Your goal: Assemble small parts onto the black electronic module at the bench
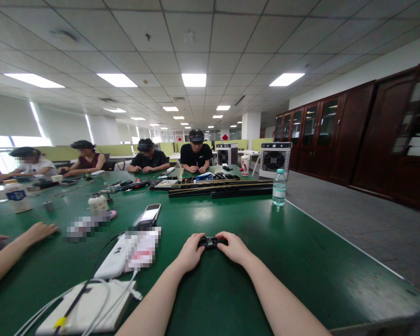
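The black part (209,242) lies directly between the two hands, ahead of the person's body and over the near half of the desk (311,266). Its long axis runs left to right, across the line of the forearms, so that each end faces one hand. The left hand (190,253) holds the left end; the right hand (235,249) holds the right end. Both hands are narrow, with thumbs and fingers closed about the part. Neither hand is nearer: both are in contact, and the middle of the part shows in the gap between them. Whether the underside rests on the desk or is raised just above it cannot be told from this view. The surrounding items stand apart from the part: the power bank (112,258) and the phone (150,214) to the left, the black bars (243,190) beyond, and the bottle (279,189) beyond and to the right. A co-worker's hand (42,232) is well apart, at far left.
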The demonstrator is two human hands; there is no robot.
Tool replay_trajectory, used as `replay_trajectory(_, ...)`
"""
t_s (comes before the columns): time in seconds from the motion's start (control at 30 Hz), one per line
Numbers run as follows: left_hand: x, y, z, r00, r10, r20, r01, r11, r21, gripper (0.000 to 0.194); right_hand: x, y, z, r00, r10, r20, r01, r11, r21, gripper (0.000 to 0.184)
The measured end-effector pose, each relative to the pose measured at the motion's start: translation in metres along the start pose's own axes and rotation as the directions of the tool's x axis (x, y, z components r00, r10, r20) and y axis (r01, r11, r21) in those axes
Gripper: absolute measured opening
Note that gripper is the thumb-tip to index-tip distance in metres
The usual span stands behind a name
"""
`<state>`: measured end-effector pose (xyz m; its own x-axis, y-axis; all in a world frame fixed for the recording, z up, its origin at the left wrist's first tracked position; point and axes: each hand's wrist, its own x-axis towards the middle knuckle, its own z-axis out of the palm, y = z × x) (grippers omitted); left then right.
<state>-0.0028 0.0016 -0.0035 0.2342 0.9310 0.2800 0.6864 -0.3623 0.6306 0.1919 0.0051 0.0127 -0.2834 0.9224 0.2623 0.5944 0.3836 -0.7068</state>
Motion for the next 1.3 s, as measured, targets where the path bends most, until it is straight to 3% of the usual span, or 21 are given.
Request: replay_trajectory(1.3, -0.0012, 0.0048, -0.0021, 1.000, 0.009, 0.012, -0.010, 0.999, 0.045, 0.044, 0.0000, -0.0004, 0.0001, 1.000, -0.014, 0.002, 0.014, 1.000, 0.021, 0.027)
